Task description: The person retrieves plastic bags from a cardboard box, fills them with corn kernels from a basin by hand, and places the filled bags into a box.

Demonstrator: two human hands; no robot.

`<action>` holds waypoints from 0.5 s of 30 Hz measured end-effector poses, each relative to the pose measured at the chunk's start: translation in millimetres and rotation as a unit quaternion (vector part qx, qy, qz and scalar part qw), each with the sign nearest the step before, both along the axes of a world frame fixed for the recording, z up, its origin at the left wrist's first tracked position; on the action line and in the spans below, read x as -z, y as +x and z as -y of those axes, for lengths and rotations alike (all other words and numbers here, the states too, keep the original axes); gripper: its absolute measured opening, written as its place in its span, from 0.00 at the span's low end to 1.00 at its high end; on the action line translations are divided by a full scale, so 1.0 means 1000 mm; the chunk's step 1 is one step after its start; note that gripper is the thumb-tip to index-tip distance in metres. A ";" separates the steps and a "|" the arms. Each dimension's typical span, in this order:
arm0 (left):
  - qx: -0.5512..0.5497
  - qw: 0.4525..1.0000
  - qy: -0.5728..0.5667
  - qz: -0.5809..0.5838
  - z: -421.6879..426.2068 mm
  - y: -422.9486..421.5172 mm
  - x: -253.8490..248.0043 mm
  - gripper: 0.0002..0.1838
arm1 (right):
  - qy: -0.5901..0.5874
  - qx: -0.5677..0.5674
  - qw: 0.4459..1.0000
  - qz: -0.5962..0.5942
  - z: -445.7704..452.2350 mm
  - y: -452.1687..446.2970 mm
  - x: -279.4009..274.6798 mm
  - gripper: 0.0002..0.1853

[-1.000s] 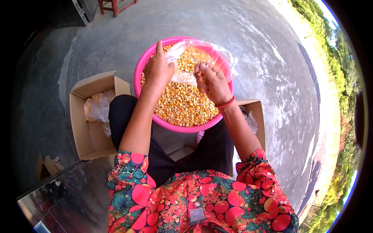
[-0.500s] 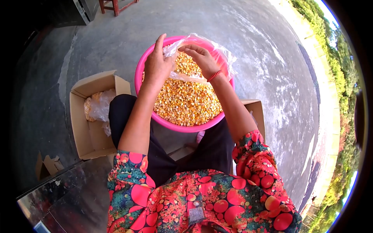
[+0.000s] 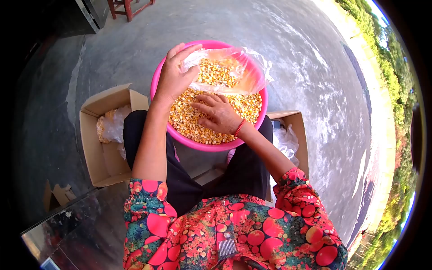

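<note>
A pink basin (image 3: 162, 119) full of yellow corn kernels (image 3: 195, 128) sits in front of my knees. On the kernels, toward the basin's far side, lies a clear plastic bag (image 3: 252, 74) with some kernels in it. My left hand (image 3: 177, 74) grips the left edge of the bag between thumb and fingers. Spread over the loose kernels just below the bag is my right hand (image 3: 219, 113), palm down, its fingers apart and touching the corn. A red bracelet circles the right wrist.
A cardboard box (image 3: 101, 168) on the left holds a plastic bag of kernels (image 3: 114, 126). Another box (image 3: 297, 130) at the right holds clear plastic bags (image 3: 285, 141). A red stool (image 3: 129, 10) stands at the far left on the grey floor.
My right hand has moved from the bag's opening down onto the loose kernels and spread its fingers. The bag now lies flatter, and my left hand has shifted slightly left.
</note>
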State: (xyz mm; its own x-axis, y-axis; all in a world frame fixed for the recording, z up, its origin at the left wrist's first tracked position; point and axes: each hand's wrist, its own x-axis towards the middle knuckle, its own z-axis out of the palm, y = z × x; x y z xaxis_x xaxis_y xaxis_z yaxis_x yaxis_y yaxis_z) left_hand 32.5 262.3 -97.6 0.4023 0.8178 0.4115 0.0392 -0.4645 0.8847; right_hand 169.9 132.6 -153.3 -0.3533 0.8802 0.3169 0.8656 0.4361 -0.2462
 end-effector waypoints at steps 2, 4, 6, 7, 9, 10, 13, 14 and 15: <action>0.040 0.997 -0.013 0.066 -0.002 0.001 0.001 0.18 | -0.023 -0.017 1.000 -0.010 0.000 0.002 0.003 0.18; 0.080 0.988 -0.027 0.133 -0.007 0.000 0.004 0.16 | -0.048 -0.034 0.998 -0.019 -0.001 0.005 0.006 0.15; 0.114 0.990 0.008 0.083 -0.011 -0.005 0.006 0.15 | -0.040 -0.021 0.999 0.001 -0.002 0.010 0.008 0.09; 0.114 0.990 0.008 0.083 -0.009 -0.004 0.007 0.15 | -0.041 -0.022 0.999 0.001 -0.001 0.012 0.009 0.09; 0.049 0.996 0.069 -0.004 -0.003 -0.002 0.008 0.15 | -0.053 0.001 0.998 -0.023 -0.001 0.015 0.012 0.07; 0.049 0.996 0.069 -0.004 -0.003 -0.002 0.010 0.15 | -0.027 -0.009 0.999 -0.046 -0.002 0.017 0.012 0.07; -0.023 0.992 0.085 -0.091 -0.001 0.000 0.014 0.16 | -0.035 0.028 0.998 -0.054 -0.005 0.018 0.010 0.07; -0.044 0.989 0.060 -0.128 0.000 0.000 0.013 0.18 | -0.036 0.029 0.998 -0.054 -0.006 0.018 0.010 0.07; -0.065 0.984 0.034 -0.165 0.000 0.001 0.012 0.20 | -0.035 0.030 0.995 -0.089 -0.008 0.017 0.010 0.08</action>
State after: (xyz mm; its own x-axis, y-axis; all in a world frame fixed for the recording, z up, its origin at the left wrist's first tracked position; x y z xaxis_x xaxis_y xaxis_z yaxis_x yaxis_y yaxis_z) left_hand 33.1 261.9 -109.8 0.4180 0.8459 0.3313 0.3822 -0.4946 0.7806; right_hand 186.8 141.1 -163.2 -0.2434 0.9199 0.3075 0.8293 0.3618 -0.4258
